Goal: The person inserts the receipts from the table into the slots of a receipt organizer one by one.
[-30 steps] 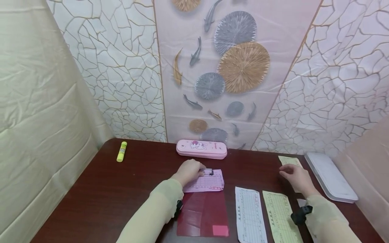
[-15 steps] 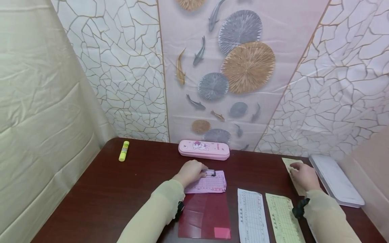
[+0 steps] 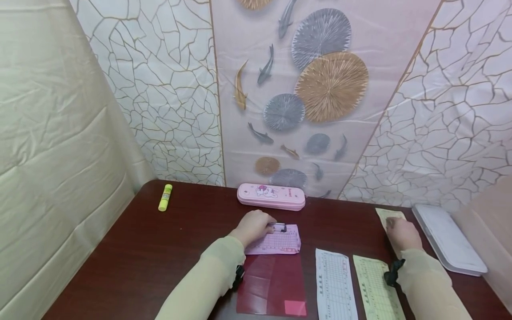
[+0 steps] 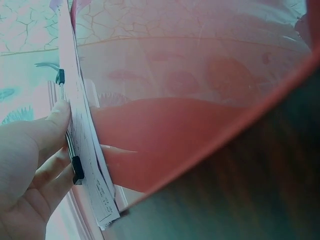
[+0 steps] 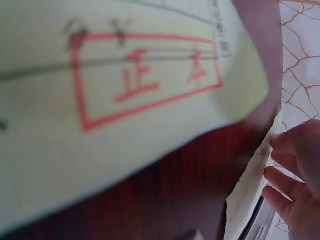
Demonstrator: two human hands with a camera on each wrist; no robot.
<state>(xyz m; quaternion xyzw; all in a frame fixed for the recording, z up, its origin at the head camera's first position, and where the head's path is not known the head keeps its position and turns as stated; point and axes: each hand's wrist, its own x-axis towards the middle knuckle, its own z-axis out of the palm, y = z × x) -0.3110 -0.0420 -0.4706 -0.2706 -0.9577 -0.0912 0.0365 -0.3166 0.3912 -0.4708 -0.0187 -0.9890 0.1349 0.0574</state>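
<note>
My left hand (image 3: 253, 226) grips the wire clip (image 3: 278, 226) at the top of a clear red folder (image 3: 272, 280). Under the clip lies a stack of pink printed slips (image 3: 278, 243). In the left wrist view my thumb and fingers are around the metal clip (image 4: 74, 159), beside the slips' edges (image 4: 90, 150). At the back right my right hand (image 3: 405, 234) rests on a pale yellow slip (image 3: 385, 213) and covers much of it. In the right wrist view the fingertips (image 5: 270, 172) touch this slip (image 5: 245, 200), which lies flat.
A white slip (image 3: 336, 284) and a yellow-green slip (image 3: 378, 286) lie between the hands. A white flat case (image 3: 450, 240) stands at the far right. The pink pencil case (image 3: 271, 197) is at the back, a yellow glue stick (image 3: 165, 198) at the back left.
My right hand has come down onto the pale yellow slip from above it. The left hand keeps its hold on the clip. The whole head view has shifted slightly.
</note>
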